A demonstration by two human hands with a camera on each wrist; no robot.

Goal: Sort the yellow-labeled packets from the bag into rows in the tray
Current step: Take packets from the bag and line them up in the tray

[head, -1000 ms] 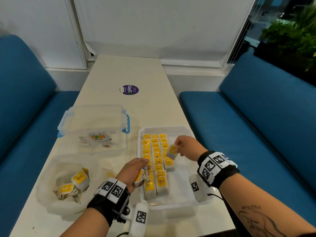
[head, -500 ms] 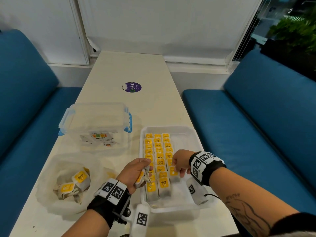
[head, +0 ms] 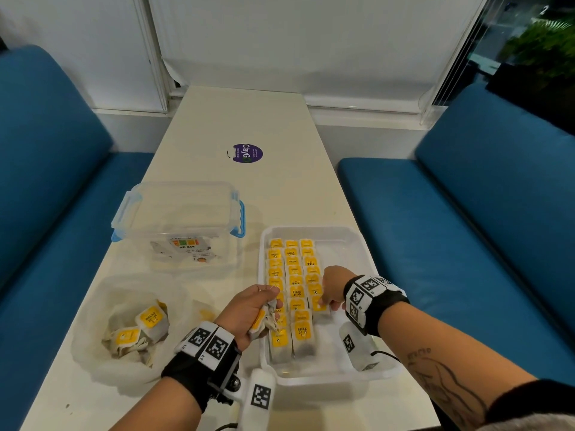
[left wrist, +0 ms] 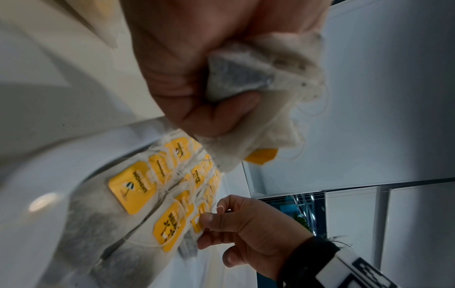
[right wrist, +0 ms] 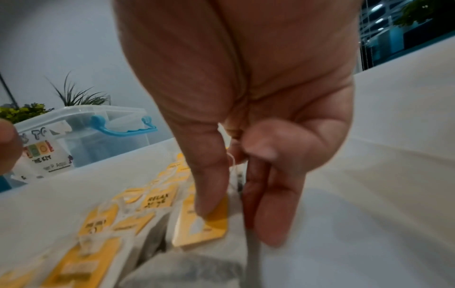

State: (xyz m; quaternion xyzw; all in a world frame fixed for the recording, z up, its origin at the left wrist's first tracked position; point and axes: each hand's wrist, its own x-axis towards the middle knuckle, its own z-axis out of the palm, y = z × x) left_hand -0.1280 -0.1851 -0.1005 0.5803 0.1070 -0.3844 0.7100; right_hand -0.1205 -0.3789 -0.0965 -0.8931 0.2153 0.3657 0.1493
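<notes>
Your right hand [head: 332, 286] pinched a packet [head: 320, 306] at the third row's near end in the tray [head: 326, 379]; your left hand [head: 253, 309] clutched spare packets [head: 264, 321] beside it. Loose strings risked snagging and dragging neighbours askew. More waited in the bag [head: 93, 337].

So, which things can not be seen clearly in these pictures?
- How many packets the left hand grips: all views, the bunch is crumpled.
- Small print on the tray's far labels: head view, too small.
- Lower packets in the bag: head view, buried, cloudy plastic.
- Right hand's fingertips: right wrist view, blurred.
</notes>
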